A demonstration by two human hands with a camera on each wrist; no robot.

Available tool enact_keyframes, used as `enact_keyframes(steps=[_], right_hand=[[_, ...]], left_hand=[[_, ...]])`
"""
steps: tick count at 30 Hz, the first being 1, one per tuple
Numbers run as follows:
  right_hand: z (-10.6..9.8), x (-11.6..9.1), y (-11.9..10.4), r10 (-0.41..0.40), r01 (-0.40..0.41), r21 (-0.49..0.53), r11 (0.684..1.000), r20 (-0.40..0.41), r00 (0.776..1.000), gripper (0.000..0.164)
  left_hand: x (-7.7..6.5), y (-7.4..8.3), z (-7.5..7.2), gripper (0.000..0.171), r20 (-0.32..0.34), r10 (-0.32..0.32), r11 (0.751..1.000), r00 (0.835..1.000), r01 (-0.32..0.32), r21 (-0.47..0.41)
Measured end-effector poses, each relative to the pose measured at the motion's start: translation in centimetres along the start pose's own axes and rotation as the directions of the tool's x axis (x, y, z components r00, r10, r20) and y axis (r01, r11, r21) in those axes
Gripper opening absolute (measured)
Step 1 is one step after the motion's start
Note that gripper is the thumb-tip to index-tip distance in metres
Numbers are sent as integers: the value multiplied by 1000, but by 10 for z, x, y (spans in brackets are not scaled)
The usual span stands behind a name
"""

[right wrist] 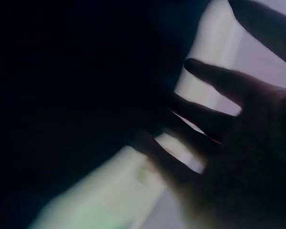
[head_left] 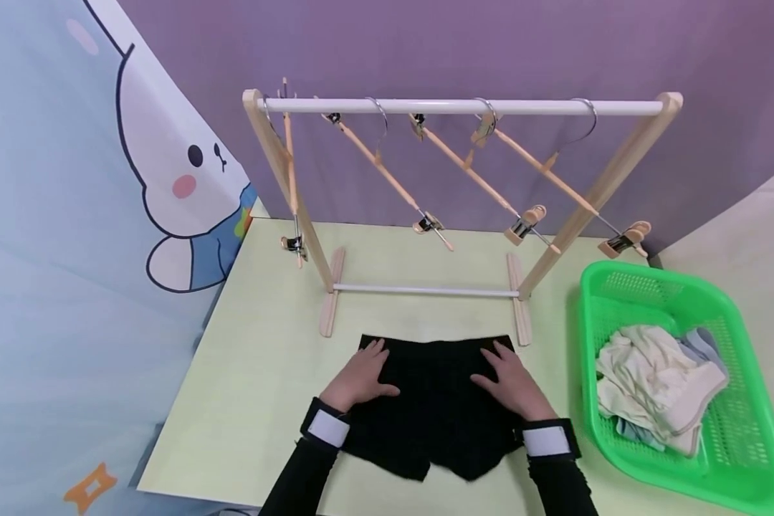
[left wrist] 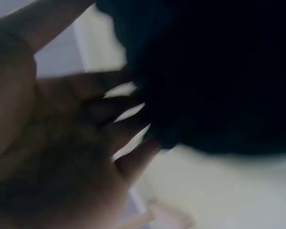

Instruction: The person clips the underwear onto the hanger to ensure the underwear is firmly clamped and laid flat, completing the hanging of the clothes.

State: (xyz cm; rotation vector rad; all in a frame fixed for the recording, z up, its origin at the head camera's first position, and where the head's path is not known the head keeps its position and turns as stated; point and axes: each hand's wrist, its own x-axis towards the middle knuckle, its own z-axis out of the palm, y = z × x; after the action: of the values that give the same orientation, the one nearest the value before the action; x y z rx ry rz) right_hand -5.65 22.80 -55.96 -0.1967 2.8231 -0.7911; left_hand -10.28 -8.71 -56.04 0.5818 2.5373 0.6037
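A pair of black shorts (head_left: 435,408) lies spread flat on the pale table, waistband toward the rack and legs toward me. My left hand (head_left: 361,376) rests with spread fingers on the upper left part of the shorts. On the upper right part, my right hand (head_left: 509,383) lies in the same way, fingers extended. The left wrist view shows the left hand's fingers (left wrist: 128,112) straight at the edge of the dark cloth. Dark and blurred, the right wrist view has the right hand's fingers (right wrist: 214,76) apart beside the shorts.
Behind the shorts stands a wooden rack with a white top rail (head_left: 438,107). Several clip hangers, one being a wooden hanger (head_left: 380,168), hang from it. At the right, a green basket (head_left: 757,401) holds crumpled clothes (head_left: 658,380). A cartoon-printed cloth (head_left: 90,322) hangs left of the table (head_left: 232,416).
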Motion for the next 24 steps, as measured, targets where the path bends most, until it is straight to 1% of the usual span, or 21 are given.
enact_keyframes(steps=[2, 4, 6, 8, 9, 12, 13, 14, 15, 16, 17, 18, 19, 20, 21, 22, 23, 24], right_hand=[[12, 8, 2, -5, 5, -31, 999, -20, 1000, 76], [22, 17, 5, -10, 8, -54, 999, -45, 999, 87], [28, 24, 7, -16, 13, -50, 999, -62, 998, 93], [32, 28, 10, -16, 14, -42, 999, -67, 998, 96], [33, 29, 11, -9, 7, -32, 999, -60, 998, 96], [35, 27, 14, 3, -4, -10, 1000, -50, 999, 97], [35, 27, 15, 6, -7, -7, 1000, -48, 999, 97], [35, 26, 15, 9, -9, -4, 1000, -44, 999, 97], [35, 25, 15, 12, -12, 2, 1000, -41, 999, 97], [34, 25, 15, 11, -11, 3, 1000, -41, 999, 97], [34, 25, 14, 14, -14, 6, 1000, -38, 999, 97], [33, 25, 14, 14, -14, 11, 1000, -37, 999, 97], [33, 26, 14, 14, -13, 17, 1000, -39, 999, 97], [33, 27, 13, 11, -11, 21, 1000, -41, 999, 96], [32, 28, 13, 8, -7, 26, 1000, -45, 999, 96], [32, 29, 13, 4, -2, 26, 1000, -50, 999, 96], [32, 30, 13, 5, -3, 32, 999, -50, 999, 96], [32, 30, 12, 3, -1, 34, 999, -54, 999, 96]], left_hand=[[10, -4, 5, 101, -16, -9, 995, 1000, 11, 99], [20, -9, 6, 115, -56, -30, 988, 998, 38, 151], [27, -14, 6, 124, -78, -41, 984, 996, 54, 171], [32, -18, 5, 129, -64, -50, 985, 997, 60, 165], [33, -19, 5, 129, -53, -46, 986, 998, 54, 155], [32, -25, 9, 124, -47, -16, 996, 999, 20, 85], [31, -28, 10, 119, -70, -4, 999, 998, 7, 43], [31, -30, 12, 111, -112, 6, 1000, 994, -8, -15], [30, -31, 11, 101, -165, 2, 996, 986, -17, -89], [30, -33, 10, 88, -237, -9, 986, 971, -32, -166], [29, -34, 6, 73, -318, -35, 968, 948, -47, -245], [29, -36, 1, 56, -406, -79, 945, 910, -61, -321], [29, -37, -7, 41, -495, -138, 918, 858, -76, -389], [30, -39, -17, 28, -578, -200, 893, 791, -95, -439], [30, -40, -28, 20, -646, -261, 872, 717, -111, -476], [30, -42, -40, 19, -706, -311, 861, 636, -125, -493], [31, -43, -53, 23, -745, -356, 855, 565, -124, -503], [31, -45, -66, 28, -770, -393, 851, 503, -120, -512]])
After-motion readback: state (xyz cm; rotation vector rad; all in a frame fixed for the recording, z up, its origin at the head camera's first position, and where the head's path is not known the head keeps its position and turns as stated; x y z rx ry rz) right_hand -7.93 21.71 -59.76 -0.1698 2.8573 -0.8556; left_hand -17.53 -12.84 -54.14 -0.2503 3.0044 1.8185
